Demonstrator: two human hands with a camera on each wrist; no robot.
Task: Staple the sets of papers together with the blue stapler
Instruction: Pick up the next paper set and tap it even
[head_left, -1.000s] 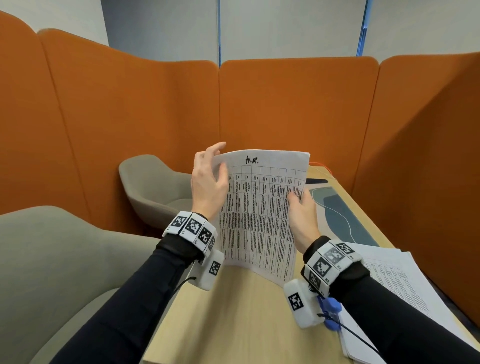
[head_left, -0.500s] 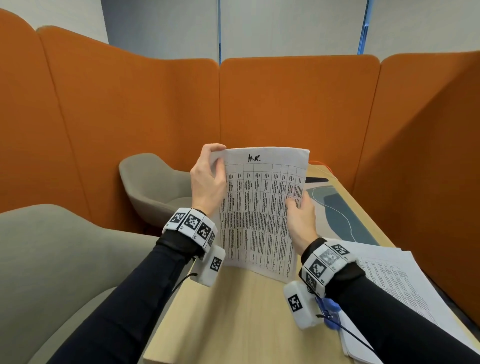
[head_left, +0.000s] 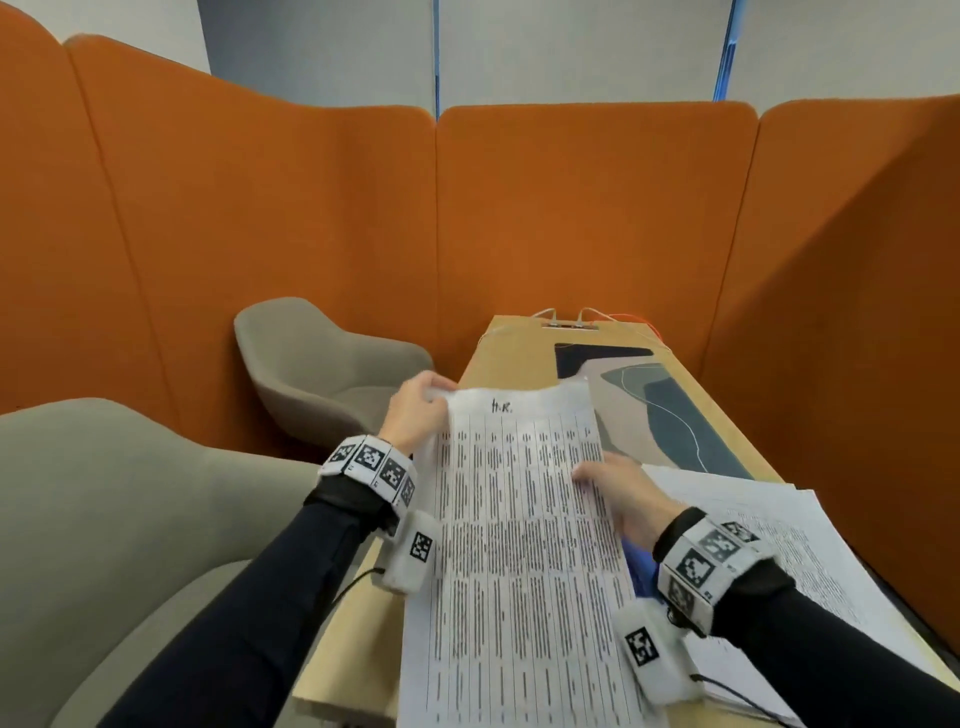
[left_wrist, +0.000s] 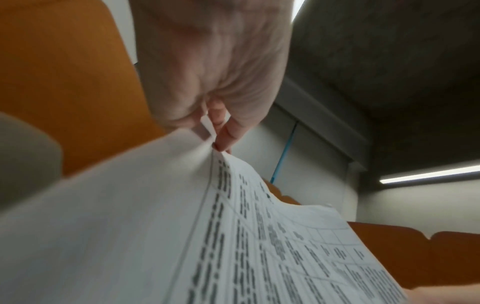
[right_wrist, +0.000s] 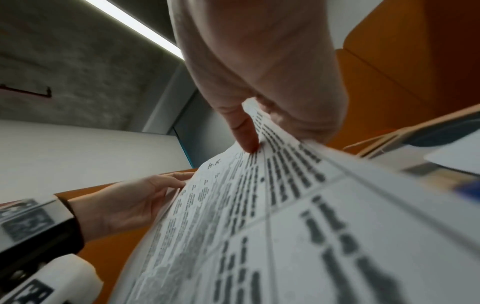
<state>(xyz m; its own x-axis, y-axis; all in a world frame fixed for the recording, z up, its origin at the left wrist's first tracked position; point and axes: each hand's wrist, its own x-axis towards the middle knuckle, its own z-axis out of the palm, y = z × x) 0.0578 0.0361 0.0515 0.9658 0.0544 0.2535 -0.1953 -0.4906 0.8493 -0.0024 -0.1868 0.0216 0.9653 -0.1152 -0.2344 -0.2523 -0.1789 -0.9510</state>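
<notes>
A set of printed papers (head_left: 519, 530) marked "H.R." at the top lies tilted low over the wooden table (head_left: 509, 353). My left hand (head_left: 415, 410) pinches its top left corner; the left wrist view shows the papers (left_wrist: 233, 236) caught between thumb and fingers (left_wrist: 228, 133). My right hand (head_left: 618, 493) grips the right edge, thumb on top; the right wrist view shows the thumb (right_wrist: 244, 131) pressing the sheet (right_wrist: 259, 226). A bit of the blue stapler (head_left: 641, 569) shows under the right wrist, mostly hidden.
A second stack of printed papers (head_left: 769, 525) lies on the table at the right. A patterned desk mat (head_left: 670, 410) and cables (head_left: 571, 317) sit at the far end. Grey chairs (head_left: 317, 364) stand to the left, orange partition walls (head_left: 571, 208) all round.
The set of papers has come down from upright to lying low and nearly flat over the table. Both hands lowered with it, still holding its top left corner and right edge.
</notes>
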